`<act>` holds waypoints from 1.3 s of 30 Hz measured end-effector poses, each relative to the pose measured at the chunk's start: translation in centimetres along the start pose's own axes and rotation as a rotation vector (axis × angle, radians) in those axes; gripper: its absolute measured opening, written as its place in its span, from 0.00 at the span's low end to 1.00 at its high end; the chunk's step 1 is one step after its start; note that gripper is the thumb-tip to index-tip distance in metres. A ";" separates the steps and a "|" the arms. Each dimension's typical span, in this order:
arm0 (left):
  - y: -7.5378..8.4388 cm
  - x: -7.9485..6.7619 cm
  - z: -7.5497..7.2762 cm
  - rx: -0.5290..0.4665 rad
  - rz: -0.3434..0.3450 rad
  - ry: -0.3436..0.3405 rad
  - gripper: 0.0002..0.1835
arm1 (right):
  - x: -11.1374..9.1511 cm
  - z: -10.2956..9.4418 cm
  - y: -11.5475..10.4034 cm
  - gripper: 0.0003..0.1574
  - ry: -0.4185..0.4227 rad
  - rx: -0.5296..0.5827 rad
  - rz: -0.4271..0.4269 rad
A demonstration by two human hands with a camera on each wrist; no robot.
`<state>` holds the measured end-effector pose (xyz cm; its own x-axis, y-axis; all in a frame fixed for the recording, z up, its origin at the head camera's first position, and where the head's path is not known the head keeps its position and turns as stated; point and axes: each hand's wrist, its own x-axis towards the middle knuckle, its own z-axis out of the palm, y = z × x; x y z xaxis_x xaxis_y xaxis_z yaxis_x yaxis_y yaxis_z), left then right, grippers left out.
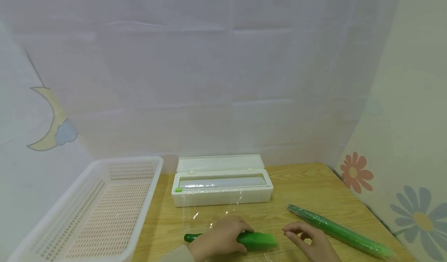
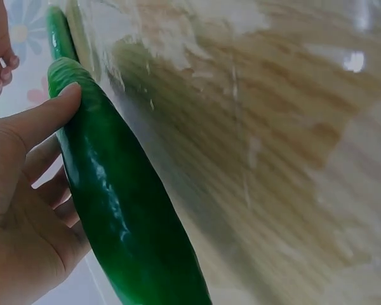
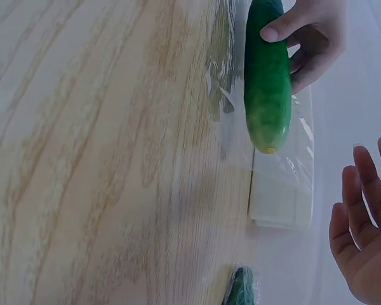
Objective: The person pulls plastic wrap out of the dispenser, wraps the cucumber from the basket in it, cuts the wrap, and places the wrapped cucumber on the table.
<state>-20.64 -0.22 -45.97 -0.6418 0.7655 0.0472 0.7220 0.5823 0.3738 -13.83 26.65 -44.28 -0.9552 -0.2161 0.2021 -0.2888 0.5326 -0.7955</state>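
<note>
My left hand grips a green cucumber around its middle, and its thumb lies along the cucumber's side in the left wrist view. Clear cling film stretches from the dispenser box towards me, around and under the cucumber. To the right of the cucumber's pale end is my right hand, apart from it. The right wrist view shows that hand's fingers fairly straight and holding nothing. A second cucumber, wrapped in film, lies on the table farther right.
At the left stands a white perforated basket. The dispenser's lid is raised, showing the film roll and a small green slider. All of it rests on a wooden table backed by a pale sheet.
</note>
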 end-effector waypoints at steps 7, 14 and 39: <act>0.0 -0.1 0.4 0.009 -0.006 -0.024 0.24 | 0.1 0.4 0.1 0.09 -0.007 0.019 0.008; 0.2 -1.6 -0.1 0.026 0.015 0.053 0.24 | 0.3 0.4 0.2 0.10 -0.041 0.006 -0.007; -3.6 -12.7 -1.8 0.046 0.097 0.138 0.19 | -0.6 0.1 2.2 0.18 -0.335 0.161 0.180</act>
<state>-15.56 -12.56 -46.25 -0.5954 0.7757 0.2091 0.7915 0.5217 0.3183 -13.94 27.89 -46.18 -0.9081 -0.3998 -0.1249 -0.0797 0.4576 -0.8856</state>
